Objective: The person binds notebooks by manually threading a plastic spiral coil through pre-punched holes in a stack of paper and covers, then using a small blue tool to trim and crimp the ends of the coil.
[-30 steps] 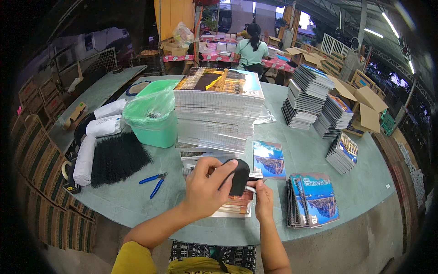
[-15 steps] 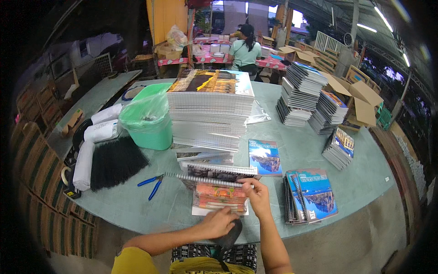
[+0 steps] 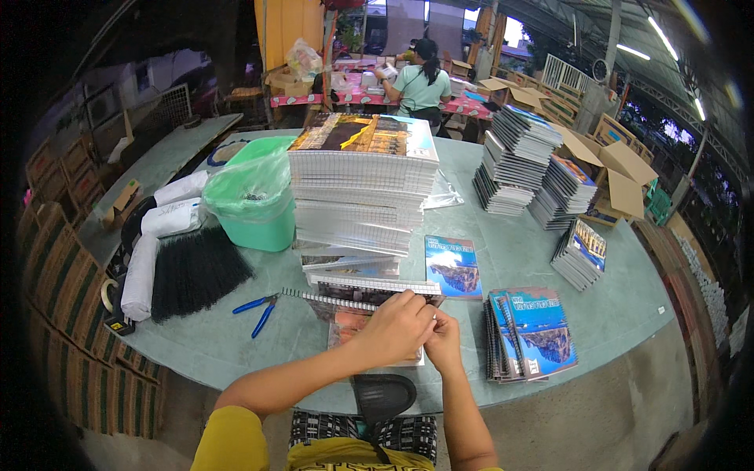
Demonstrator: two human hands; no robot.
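Observation:
A spiral-bound notebook (image 3: 345, 328) stands partly raised in front of me, its orange picture side toward me. The wire coil (image 3: 345, 302) runs along its upper edge, with a loose tail sticking out at the left. At the coil's right end my left hand (image 3: 397, 326) is closed, its fingertips pinching at the binding. My right hand (image 3: 444, 339) is closed on the same corner, touching the left; the fingers hide the coil's end. Blue-handled pliers (image 3: 259, 312) lie on the table, left of the coil's tail.
Behind the notebook rises a tall stack of books (image 3: 361, 188). Left are a lined green bin (image 3: 255, 228), black strands (image 3: 196, 271) and white rolls (image 3: 140, 275). Right are blue-covered notebooks (image 3: 542, 334), further stacks (image 3: 510, 165) and open cartons (image 3: 624, 169). A person (image 3: 424, 86) works beyond.
My left hand has risen from the notebook's lower edge to the coil's right end, joining my right hand. The right hand stays at that corner. The far person has raised a pale item.

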